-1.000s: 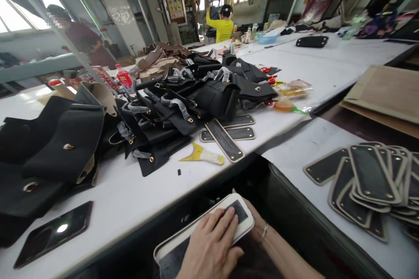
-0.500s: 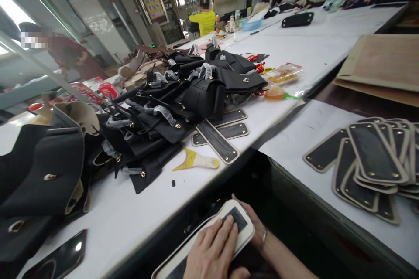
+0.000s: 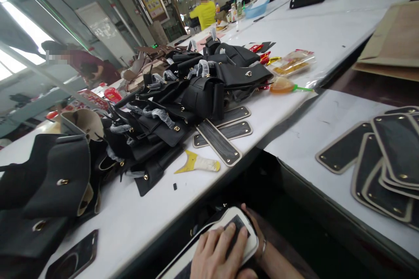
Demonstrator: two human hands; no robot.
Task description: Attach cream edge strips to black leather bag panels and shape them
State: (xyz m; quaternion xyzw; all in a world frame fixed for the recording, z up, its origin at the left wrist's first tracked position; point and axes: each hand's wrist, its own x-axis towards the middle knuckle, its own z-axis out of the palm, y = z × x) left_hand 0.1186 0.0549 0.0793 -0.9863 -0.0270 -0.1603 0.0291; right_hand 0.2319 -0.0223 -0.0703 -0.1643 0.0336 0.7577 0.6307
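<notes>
Cream borders the dark panel [image 3: 235, 214], held over the shadowy gap just off the edge of the white table [image 3: 137, 213]. Half a second ago the left hand [image 3: 214, 253] had its fingers together on it; now a dark strip shows between two of them, stretched flat across its face. Its long axis slants, the rounded far end pointing forward and right. Behind that end sits the right hand [image 3: 256, 226]; how its fingers close, I can't tell from here.
</notes>
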